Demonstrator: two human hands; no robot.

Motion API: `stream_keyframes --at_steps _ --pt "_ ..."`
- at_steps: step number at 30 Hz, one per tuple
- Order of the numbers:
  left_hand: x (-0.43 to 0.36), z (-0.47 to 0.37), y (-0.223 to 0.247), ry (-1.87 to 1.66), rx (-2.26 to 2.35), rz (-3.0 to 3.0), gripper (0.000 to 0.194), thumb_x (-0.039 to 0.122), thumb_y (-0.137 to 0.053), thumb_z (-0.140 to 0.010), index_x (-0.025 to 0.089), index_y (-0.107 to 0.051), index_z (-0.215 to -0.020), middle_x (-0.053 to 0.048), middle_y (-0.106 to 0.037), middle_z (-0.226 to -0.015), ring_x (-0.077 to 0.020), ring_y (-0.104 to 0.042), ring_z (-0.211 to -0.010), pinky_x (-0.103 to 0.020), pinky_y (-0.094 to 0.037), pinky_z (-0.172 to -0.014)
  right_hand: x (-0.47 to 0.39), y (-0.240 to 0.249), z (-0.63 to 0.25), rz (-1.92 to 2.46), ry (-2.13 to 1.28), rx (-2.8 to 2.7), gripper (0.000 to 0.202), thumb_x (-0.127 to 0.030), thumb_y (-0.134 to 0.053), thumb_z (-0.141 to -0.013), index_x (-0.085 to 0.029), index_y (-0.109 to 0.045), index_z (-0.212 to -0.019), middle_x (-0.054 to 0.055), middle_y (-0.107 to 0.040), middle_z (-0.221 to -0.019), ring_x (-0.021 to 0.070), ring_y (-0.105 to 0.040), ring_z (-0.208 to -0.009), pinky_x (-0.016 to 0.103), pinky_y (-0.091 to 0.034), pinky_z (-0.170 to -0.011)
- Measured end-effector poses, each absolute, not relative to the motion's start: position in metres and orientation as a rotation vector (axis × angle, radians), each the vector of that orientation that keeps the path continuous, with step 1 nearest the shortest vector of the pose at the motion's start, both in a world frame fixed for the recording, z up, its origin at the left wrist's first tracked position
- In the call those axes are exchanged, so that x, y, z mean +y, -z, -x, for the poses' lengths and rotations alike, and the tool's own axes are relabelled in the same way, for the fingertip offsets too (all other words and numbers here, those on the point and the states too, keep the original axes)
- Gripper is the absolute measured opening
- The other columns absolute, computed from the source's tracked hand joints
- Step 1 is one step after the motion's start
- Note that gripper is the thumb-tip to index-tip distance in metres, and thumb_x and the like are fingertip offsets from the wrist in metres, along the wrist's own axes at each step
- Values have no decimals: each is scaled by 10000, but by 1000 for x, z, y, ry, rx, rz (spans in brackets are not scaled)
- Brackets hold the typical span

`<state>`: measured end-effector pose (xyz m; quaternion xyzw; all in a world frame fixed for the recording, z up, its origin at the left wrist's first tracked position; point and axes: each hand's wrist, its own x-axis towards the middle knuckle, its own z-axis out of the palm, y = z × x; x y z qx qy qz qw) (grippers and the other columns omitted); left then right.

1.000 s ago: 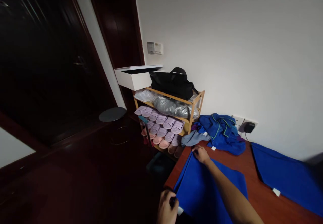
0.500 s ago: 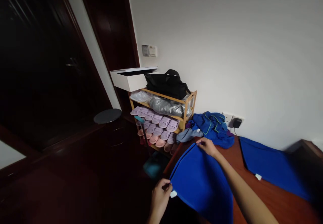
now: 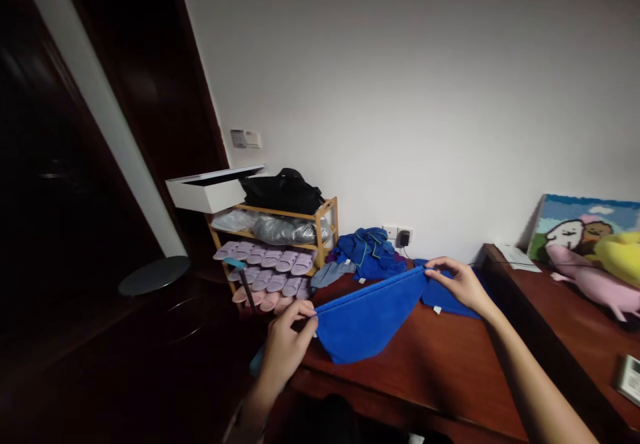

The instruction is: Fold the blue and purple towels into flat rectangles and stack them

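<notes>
Both hands are busy here: the left hand (image 3: 289, 337) has thumb and fingers pinched on one end of a bright blue, soft fabric cloth (image 3: 370, 321), and the right hand (image 3: 460, 285) is clamped on the other end, a touch higher. Between them the top edge runs nearly straight, looking doubled, while the rest hangs down in front of the reddish-brown wooden bench (image 3: 450, 371); whether its lower edge touches the wood, I can't tell. So the step in hand, I'd judge, is holding the cloth up by its corners and stretching that edge. The next move calls for two even pinches, layers kept together, and a level edge, since the left end sits low. Just beyond the right hand lies a flat blue cloth with a white tag (image 3: 443, 298); further back, a crumpled heap of blue clothing (image 3: 367, 251) sits near the wall.
</notes>
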<state>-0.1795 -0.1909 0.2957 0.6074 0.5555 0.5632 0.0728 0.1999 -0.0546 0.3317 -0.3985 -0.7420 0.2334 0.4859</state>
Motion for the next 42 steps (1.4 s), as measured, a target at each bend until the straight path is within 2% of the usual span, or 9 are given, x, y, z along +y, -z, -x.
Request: stream_keyframes --at_steps 5,13,16,21,26,29,34,38,42 --pt "-176 159 -333 -1660 1533 -1814 100 257 -561 -731 237 -510 -648 30 -632 -696 -131 -594 -608 -228 -478 -564 -91 -350 -229 975 -513 -1788 440 -623 -682 -846 -253 -785 -1061 80 -774 -1097 264 -700 -1011 401 -569 -904" --pt "-158 151 -331 -1534 1412 -1843 119 310 -639 -714 208 -583 -688 -12 -674 -782 -159 -661 -735 -265 -544 -679 -123 -343 -259 1043 -430 -1781 327 -566 -677 -864 -273 -788 -959 50 -779 -1024 228 -705 -902 326 -587 -760" --pt "-158 145 -330 -1491 1353 -1840 129 305 -662 -712 203 -587 -683 -12 -669 -780 -157 -657 -727 -259 -546 -659 -133 -339 -267 1086 -439 -1762 344 -577 -661 -867 -266 -781 -953 49 -780 -974 206 -700 -777 295 -575 -632" --pt "-166 132 -334 -1427 1209 -1854 134 302 -701 -747 204 -612 -724 8 -652 -787 -154 -658 -706 -259 -561 -630 -150 -336 -282 1219 -508 -1687 413 -620 -649 -858 -246 -755 -1000 14 -724 -691 174 -645 -525 272 -512 -480" --pt "-187 114 -343 -1278 1181 -1897 124 333 -675 -838 222 -631 -805 9 -645 -800 -159 -642 -723 -262 -550 -678 -163 -335 -295 1149 -406 -1623 310 -565 -639 -877 -260 -684 -913 57 -752 -951 181 -688 -614 290 -566 -555" --pt "-206 89 -344 -1086 1141 -2002 190 359 -634 -898 236 -699 -769 -29 -681 -849 -195 -653 -812 -296 -541 -783 -163 -327 -307 1123 -155 -1650 267 -484 -557 -928 -274 -702 -851 70 -739 -1057 209 -720 -775 335 -605 -730" --pt "-231 35 -324 -829 970 -2010 216 290 -623 -909 320 -803 -793 -27 -717 -954 -207 -673 -895 -300 -511 -866 -141 -305 -319 1210 199 -1571 244 -379 -509 -944 -280 -726 -997 64 -716 -1155 247 -700 -1029 403 -548 -976" --pt "-230 16 -292 -845 1007 -1927 185 288 -647 -891 343 -822 -918 -21 -735 -1008 -208 -677 -959 -297 -494 -916 -96 -287 -299 1198 183 -1630 289 -336 -466 -963 -258 -718 -1080 78 -697 -1220 241 -680 -1089 414 -531 -1021" --pt "-203 38 -243 -935 1065 -1757 223 400 -662 -879 268 -834 -931 -68 -749 -993 -221 -696 -938 -296 -531 -852 -29 -258 -232 1185 -58 -1824 368 -235 -412 -949 -220 -723 -1147 104 -665 -1314 244 -649 -1183 420 -496 -1082"
